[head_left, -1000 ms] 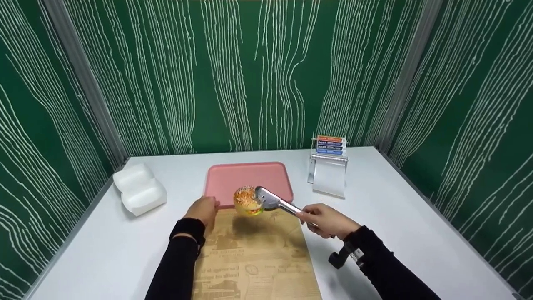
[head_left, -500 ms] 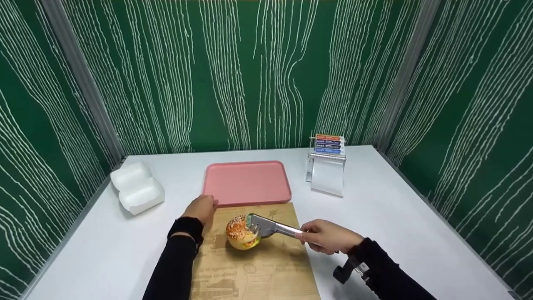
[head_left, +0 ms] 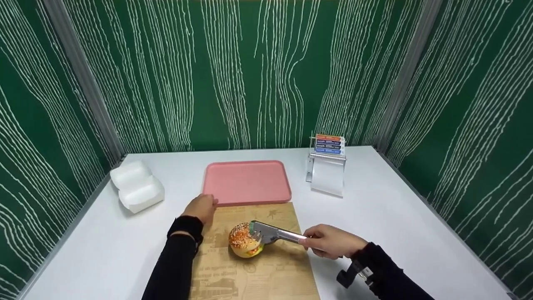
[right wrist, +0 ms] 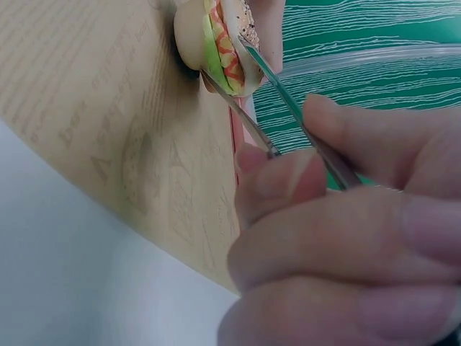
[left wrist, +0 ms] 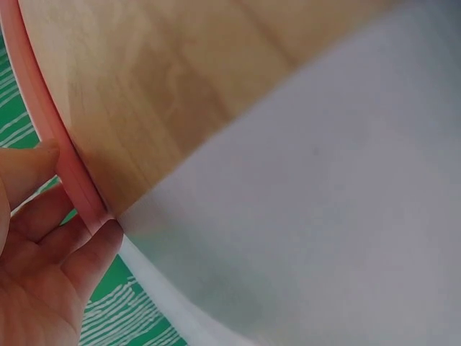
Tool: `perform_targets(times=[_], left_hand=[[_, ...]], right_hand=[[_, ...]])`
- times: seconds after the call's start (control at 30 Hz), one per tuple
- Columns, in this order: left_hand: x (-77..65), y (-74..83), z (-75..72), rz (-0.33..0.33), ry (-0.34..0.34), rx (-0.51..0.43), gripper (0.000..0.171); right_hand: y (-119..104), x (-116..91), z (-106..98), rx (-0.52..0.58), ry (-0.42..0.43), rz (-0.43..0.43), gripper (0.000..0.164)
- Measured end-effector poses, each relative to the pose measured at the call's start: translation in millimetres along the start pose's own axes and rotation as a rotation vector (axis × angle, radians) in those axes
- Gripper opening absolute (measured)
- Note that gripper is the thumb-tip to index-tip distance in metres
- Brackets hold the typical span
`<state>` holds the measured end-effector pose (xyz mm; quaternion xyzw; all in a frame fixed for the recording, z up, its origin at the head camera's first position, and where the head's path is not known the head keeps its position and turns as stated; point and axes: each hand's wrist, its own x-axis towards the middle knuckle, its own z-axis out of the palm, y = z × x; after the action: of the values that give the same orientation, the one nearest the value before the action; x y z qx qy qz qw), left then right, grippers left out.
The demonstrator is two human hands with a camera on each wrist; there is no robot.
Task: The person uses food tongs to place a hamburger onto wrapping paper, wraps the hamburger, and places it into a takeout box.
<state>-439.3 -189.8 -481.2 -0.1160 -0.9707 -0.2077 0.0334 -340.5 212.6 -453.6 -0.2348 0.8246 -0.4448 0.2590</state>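
Observation:
A burger [head_left: 242, 239] with a sesame-topped bun sits low at the brown printed paper [head_left: 270, 277], near its middle. My right hand [head_left: 335, 241] grips metal tongs [head_left: 289, 236], whose tips meet the burger's right side; the right wrist view shows one tong arm [right wrist: 277, 86] against the bun top and the other by the lettuce. At the near left corner of the pink tray [head_left: 245, 181] is my left hand [head_left: 201, 208]. In the left wrist view its thumb and fingers pinch the tray's rim, with a fingertip beside the paper's corner.
An open white clamshell box [head_left: 139, 189] stands at the left of the white table [head_left: 416, 233]. Back right, a metal rack [head_left: 327, 164] bears several coloured boxes and a hanging white sheet. Green patterned walls [head_left: 250, 83] close in the back and sides.
The tongs and burger have come from over the tray's near edge toward me and down to the paper, slowing in the last half second. My left hand keeps its place at the tray corner.

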Motion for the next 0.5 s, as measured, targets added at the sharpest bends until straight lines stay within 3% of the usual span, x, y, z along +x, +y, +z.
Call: perform_targets(times=[0.5], left_hand=[[-0.5, -0.6, 0.4, -0.021, 0.003, -0.007, 0.01]], right_hand=[[-2.3, -1.7, 2.9, 0.03, -0.027, 0.035, 0.045]])
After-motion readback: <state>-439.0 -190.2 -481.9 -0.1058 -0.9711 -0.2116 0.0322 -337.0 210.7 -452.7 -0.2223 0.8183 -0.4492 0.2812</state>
